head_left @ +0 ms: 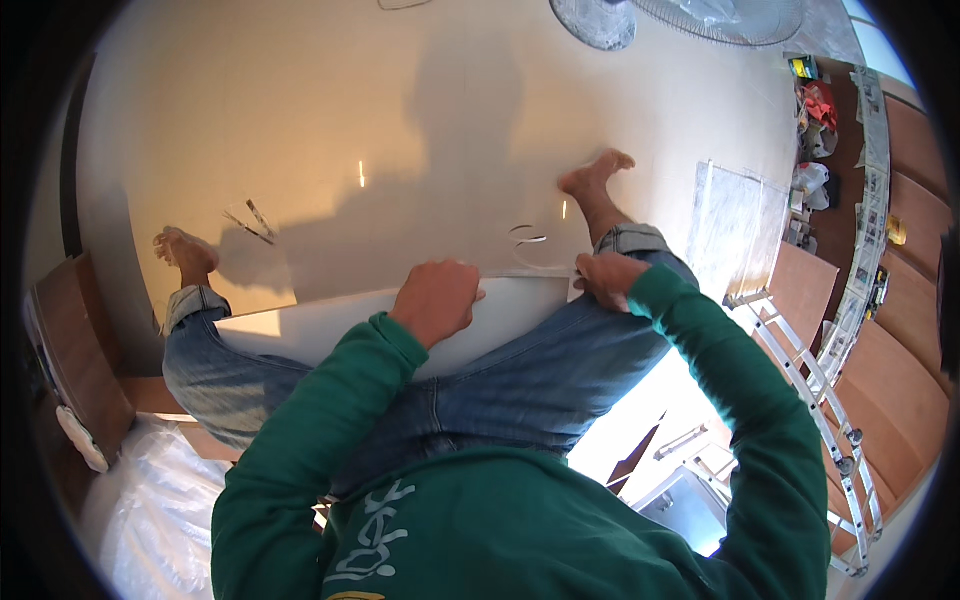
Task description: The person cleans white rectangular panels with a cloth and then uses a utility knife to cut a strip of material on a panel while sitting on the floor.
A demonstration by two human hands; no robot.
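Note:
I sit on a large white board (400,130) with my legs apart, in blue jeans, bare feet resting on it. A white sheet (300,330) lies across my lap, its far edge on the board. My left hand (437,300) is curled knuckles-up over that edge near the middle. My right hand (607,278) is closed on the sheet's right corner, beside my right knee; anything else inside its fingers is hidden. Thin curled strips (530,238) lie on the board just beyond the edge, between the two hands.
An aluminium ladder (810,370) lies at the right. Cluttered shelves (815,130) stand at the far right, and two fans (600,20) at the top. A pale sheet (735,225) leans at the right, clear plastic wrap (150,500) lies lower left, and a brown panel (80,340) is at the left.

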